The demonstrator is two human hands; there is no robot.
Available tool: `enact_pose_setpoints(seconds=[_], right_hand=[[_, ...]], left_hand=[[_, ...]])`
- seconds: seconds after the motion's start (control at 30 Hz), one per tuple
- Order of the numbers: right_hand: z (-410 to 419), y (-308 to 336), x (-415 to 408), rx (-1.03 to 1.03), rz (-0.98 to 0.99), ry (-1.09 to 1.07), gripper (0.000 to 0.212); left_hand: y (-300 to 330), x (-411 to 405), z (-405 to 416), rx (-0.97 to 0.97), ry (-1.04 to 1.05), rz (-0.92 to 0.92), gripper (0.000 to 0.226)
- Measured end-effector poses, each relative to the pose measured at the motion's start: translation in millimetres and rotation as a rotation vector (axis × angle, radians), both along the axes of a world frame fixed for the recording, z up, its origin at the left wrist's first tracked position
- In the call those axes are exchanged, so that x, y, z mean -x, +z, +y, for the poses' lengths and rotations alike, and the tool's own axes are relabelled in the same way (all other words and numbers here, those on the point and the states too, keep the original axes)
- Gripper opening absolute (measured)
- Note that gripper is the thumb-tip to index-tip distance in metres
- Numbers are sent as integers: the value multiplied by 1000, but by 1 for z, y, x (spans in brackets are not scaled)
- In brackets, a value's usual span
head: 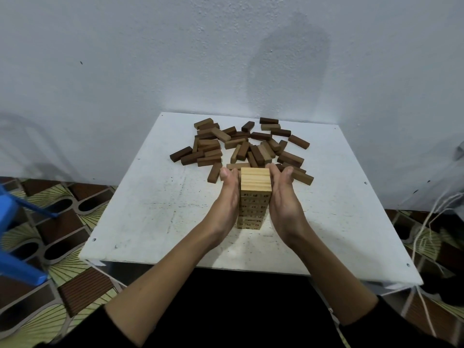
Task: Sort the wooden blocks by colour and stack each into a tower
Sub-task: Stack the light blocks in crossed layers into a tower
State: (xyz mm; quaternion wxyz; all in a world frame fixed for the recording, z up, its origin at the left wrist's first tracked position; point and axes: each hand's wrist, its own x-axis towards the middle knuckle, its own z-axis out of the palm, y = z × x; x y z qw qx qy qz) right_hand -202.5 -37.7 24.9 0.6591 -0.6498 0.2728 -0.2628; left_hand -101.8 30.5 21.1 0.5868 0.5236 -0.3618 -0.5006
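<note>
Two flat hands bracket a pale block tower on a white table.

At far left a blue plastic chair (15, 247) stands on the patterned brown and cream floor tiles (62, 217), beside the square white tabletop (150, 209). The left hand (226, 197) lies with its palm pressed flat against the left face of the tall tower of light pine-coloured wooden blocks (254, 194), fingers straight and thumb raised near the top layer. The tower stands upright between both palms, near the table's middle. The right hand (282, 197) mirrors it, palm flat on the tower's right face, fingers extended and gripping nothing. Just behind the fingertips, a loose heap of dark and mid-brown wooden blocks (241, 144) sprawls towards the wall. Pale cords (424, 234) hang off the table's right side.
</note>
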Motion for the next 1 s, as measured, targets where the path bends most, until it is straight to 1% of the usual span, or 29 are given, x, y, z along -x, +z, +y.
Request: enact_pose_setpoints(seconds=[0.1, 0.23, 0.3, 0.33, 0.4, 0.43, 0.47, 0.5, 0.53, 0.57, 0.6, 0.63, 0.67, 0.7, 0.8, 0.9, 1.0], right_hand=[[-2, -2, 1, -58, -3, 26, 79], [-2, -2, 0, -64, 9, 11, 82], [-3, -4, 0, -54, 15, 1, 79], [-3, -4, 1, -40, 15, 2, 73], [0, -2, 1, -19, -14, 16, 51], [-1, -2, 1, -4, -17, 27, 47], [-2, -1, 1, 17, -20, 39, 48], [-5, -1, 2, 41, -21, 45, 54], [-10, -2, 6, 63, -14, 45, 65], [-15, -3, 9, 76, -2, 64, 73], [-20, -2, 13, 86, 17, 88, 81], [-26, 0, 17, 104, 32, 118, 86], [-32, 1, 21, 143, 57, 150, 90], [-37, 3, 24, 201, 96, 170, 92], [-47, 7, 26, 328, 167, 194, 96], [-54, 8, 22, 397, 195, 187, 96], [-55, 10, 20, 451, 215, 195, 96]], left_hand=[[2, 1, 1, -11, -11, -10, 56], [1, 2, 1, -15, -8, -39, 56], [2, 2, 2, -25, -13, -47, 56], [4, 2, 3, -32, -4, -62, 55], [2, 1, 5, -29, 5, -89, 55], [2, 2, 5, -27, 9, -96, 54], [3, 1, 7, -25, 20, -107, 54], [2, -3, 9, -25, 34, -130, 55], [1, -7, 10, -19, 55, -155, 59], [0, -14, 10, 14, 46, -169, 68], [-3, -21, 9, 54, 10, -177, 83], [-6, -29, 11, 71, -17, -207, 98], [-8, -37, 12, 61, -31, -241, 107], [-10, -43, 13, 61, -42, -282, 108], [-12, -51, 7, 75, -21, -398, 98], [-7, -51, -1, 95, 1, -477, 94], [-7, -51, -4, 106, 25, -537, 96]])
